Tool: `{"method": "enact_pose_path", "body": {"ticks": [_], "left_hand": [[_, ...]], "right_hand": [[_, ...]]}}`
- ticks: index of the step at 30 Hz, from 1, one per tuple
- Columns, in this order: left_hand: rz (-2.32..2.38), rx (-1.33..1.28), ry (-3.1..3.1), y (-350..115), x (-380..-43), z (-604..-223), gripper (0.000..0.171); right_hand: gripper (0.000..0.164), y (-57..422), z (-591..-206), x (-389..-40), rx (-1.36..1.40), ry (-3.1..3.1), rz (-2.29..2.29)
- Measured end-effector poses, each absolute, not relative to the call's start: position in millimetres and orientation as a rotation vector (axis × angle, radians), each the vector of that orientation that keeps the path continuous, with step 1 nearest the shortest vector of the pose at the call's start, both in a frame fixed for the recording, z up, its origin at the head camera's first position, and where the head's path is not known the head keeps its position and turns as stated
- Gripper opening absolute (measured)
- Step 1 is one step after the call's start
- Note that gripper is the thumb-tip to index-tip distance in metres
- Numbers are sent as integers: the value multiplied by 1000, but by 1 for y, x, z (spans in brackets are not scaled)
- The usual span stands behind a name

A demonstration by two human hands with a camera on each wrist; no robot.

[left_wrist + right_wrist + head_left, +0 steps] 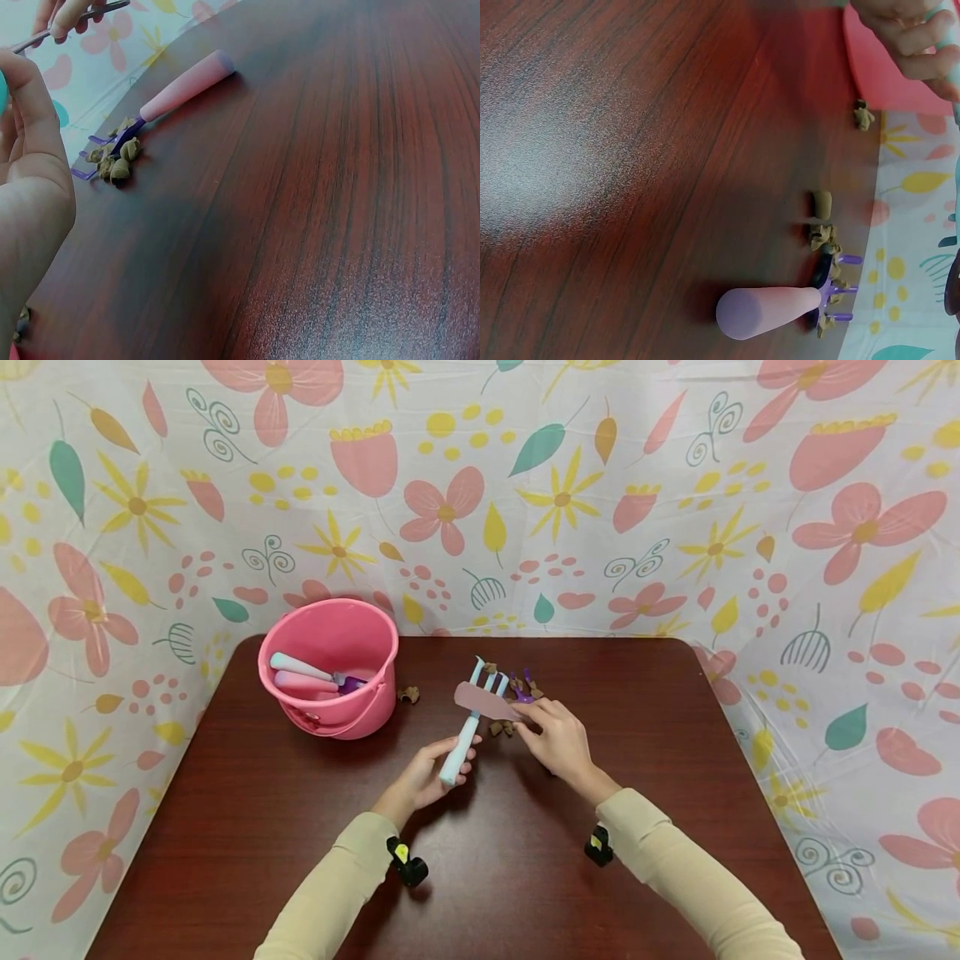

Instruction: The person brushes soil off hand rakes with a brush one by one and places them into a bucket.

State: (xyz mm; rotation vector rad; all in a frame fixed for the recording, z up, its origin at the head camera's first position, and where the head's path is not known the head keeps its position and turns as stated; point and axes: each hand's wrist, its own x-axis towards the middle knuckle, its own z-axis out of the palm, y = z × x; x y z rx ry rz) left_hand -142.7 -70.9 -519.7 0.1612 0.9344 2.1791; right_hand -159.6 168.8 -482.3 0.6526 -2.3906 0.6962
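Observation:
My left hand (431, 772) grips the light-blue handle of a hand rake (459, 750), its tines pointing away from me. In my right hand (558, 737) a flat, pinkish-brown scraper (483, 701), rounded at the end, is pinched between thumb and fingers. The scraper lies across the base of the rake's tines in the head view. A brown clump (490, 668) shows by the tines. Beyond the right hand, a purple hand rake (187, 86) with a pink handle lies on the table, brown clumps (118, 169) around its tines. The right hand hides its handle in the head view.
A pink bucket (356, 710) stands at the table's back left, with a light-blue-handled tool (300, 666) and a pink-handled tool (307, 682) inside. A loose brown clump (409, 694) lies beside it. A flowered cloth (525, 568) hangs behind the dark wooden table (517, 877).

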Motion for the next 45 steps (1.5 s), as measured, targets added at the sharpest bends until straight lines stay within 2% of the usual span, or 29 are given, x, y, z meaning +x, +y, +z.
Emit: {"method": "enact_pose_path", "body": {"ticks": [45], "left_hand": [[2044, 354, 925, -78, -135, -520, 36]], "right_hand": [[25, 202, -487, -183, 319, -2436, 599]]}}
